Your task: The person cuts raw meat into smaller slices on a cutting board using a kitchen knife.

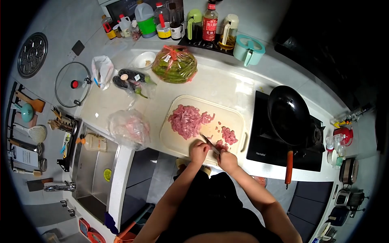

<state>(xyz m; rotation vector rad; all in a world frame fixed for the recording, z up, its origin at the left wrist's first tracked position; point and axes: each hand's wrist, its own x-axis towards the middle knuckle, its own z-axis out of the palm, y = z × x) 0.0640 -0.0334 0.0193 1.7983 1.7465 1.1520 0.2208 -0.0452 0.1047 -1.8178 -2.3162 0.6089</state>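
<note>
My right hand [228, 160] grips a knife [208, 141], its blade pointing up and left over the front part of a cream cutting board [174, 150]. Beside the blade, my left hand [199, 151] is closed with its fingers curled at the board's front edge; what they hold, if anything, is hidden. A large heap of cut raw meat [187, 121] covers the board's left half. On the right lies a smaller pile of diced meat [229, 135], with a few pieces close to my right hand.
Right of the board, a black wok [288, 115] sits on the stove [261, 141], its handle [289, 168] jutting past the front edge. Leftward are a plastic bag [129, 127], bagged eggplants [131, 81] and the sink [91, 170]. Bagged green vegetables [174, 67] lie behind, near several bottles.
</note>
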